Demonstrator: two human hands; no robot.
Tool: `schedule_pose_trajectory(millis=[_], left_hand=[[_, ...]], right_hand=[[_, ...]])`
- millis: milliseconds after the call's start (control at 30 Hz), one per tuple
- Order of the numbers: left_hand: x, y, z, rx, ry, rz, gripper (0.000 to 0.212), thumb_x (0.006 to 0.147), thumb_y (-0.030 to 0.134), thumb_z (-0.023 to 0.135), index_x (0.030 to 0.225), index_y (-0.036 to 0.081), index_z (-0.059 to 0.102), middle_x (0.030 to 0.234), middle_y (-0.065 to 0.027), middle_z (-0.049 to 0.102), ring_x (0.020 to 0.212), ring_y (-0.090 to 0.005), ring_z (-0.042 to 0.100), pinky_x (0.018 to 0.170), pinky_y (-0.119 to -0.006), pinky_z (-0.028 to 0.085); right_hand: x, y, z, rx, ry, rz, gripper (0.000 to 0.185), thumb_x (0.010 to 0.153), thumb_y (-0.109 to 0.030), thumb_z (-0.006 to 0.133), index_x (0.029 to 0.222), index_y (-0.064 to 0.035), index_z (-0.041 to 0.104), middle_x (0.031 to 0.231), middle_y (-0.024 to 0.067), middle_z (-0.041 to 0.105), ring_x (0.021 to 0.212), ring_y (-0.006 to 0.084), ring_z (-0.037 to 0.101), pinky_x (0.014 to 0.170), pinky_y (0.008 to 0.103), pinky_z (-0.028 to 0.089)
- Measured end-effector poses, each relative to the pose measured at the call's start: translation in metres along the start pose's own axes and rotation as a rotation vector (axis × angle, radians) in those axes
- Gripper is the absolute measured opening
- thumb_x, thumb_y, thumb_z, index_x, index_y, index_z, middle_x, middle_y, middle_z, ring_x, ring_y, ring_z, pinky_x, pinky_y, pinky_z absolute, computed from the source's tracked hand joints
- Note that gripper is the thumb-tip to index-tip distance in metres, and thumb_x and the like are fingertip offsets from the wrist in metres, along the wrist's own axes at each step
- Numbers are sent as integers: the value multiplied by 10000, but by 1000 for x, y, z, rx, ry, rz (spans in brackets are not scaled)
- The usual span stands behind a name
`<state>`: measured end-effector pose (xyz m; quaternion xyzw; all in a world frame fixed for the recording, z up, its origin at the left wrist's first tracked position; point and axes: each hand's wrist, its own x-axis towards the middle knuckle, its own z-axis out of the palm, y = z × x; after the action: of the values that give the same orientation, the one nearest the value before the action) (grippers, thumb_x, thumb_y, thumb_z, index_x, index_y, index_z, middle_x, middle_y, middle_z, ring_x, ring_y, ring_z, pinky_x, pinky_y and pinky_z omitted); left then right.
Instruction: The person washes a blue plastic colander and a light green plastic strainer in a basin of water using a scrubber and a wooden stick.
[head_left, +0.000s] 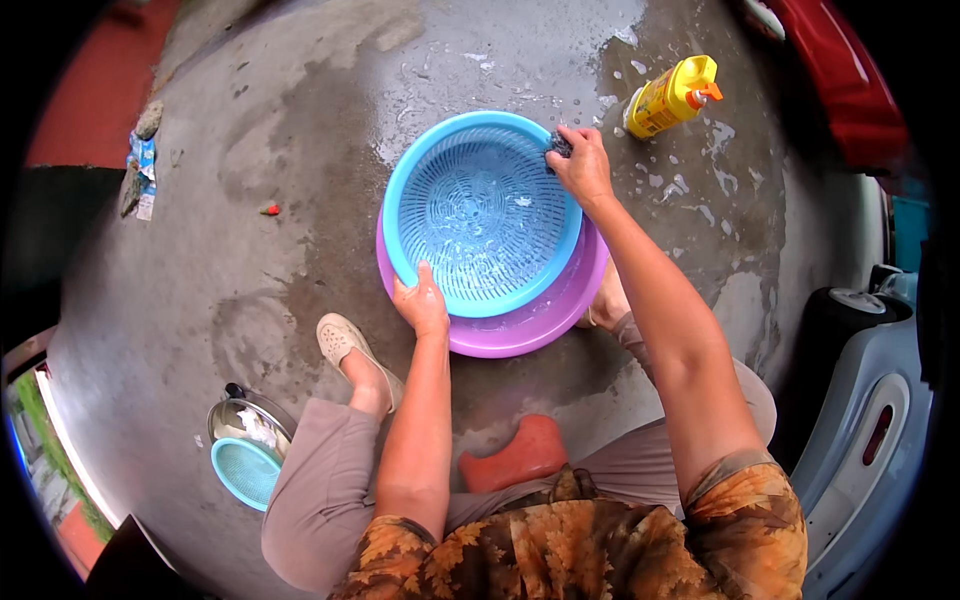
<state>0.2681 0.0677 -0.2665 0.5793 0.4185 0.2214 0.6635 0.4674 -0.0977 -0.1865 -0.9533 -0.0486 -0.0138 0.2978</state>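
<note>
A blue plastic colander (480, 307) with a slotted bottom tilts over a purple plastic basin (502, 346), and rippled water shows through its slots. My left hand (421, 304) grips the colander's near-left rim, thumb on the inner side. At the far-right rim, my right hand (581, 166) pinches a dark scouring pad (559, 144) against the blue plastic. Part of the pad is hidden under my fingers. The colander covers most of the basin's inside.
A yellow pump bottle (670, 97) stands on the wet, sudsy concrete floor (330, 150). By my left knee are a metal pot (225, 418) and a small turquoise strainer (244, 472). A red plastic stool (517, 457) is beneath me. A grey toy car (862, 435) stands at right.
</note>
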Motion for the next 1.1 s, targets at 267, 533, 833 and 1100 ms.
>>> schedule_pose_trajectory(millis=[267,533,833,1100], left_hand=[[1,5,3,-113,-43,-116,262,779,20,556,1028,-58,536,951,-79,589,843,-159,544,768,-277,422],[8,9,6,-87,-97,-295,292,711,-62,540,1003,-63,530,903,-85,581,801,-180,557,733,-285,438],[21,20,-6,55,-52,151,189,734,-18,532,918,-56,556,855,-66,586,763,-140,533,706,-276,432],[23,32,2,357,53,327,182,749,3,550,924,-44,562,836,-92,597,751,-170,557,696,-306,437]], right_hand=[[-106,29,77,-6,-92,14,514,602,-42,682,1077,-53,487,1095,207,404,1007,377,456,868,410,400],[-32,-70,143,754,-162,41,355,615,-162,673,903,5,552,943,191,520,925,308,497,842,344,397],[-87,25,47,-368,-528,-414,237,646,-145,609,872,-82,585,1027,109,499,902,301,509,774,373,436],[-153,-21,90,157,-568,14,369,704,-224,623,1044,-88,577,1132,117,450,990,347,421,882,397,381]])
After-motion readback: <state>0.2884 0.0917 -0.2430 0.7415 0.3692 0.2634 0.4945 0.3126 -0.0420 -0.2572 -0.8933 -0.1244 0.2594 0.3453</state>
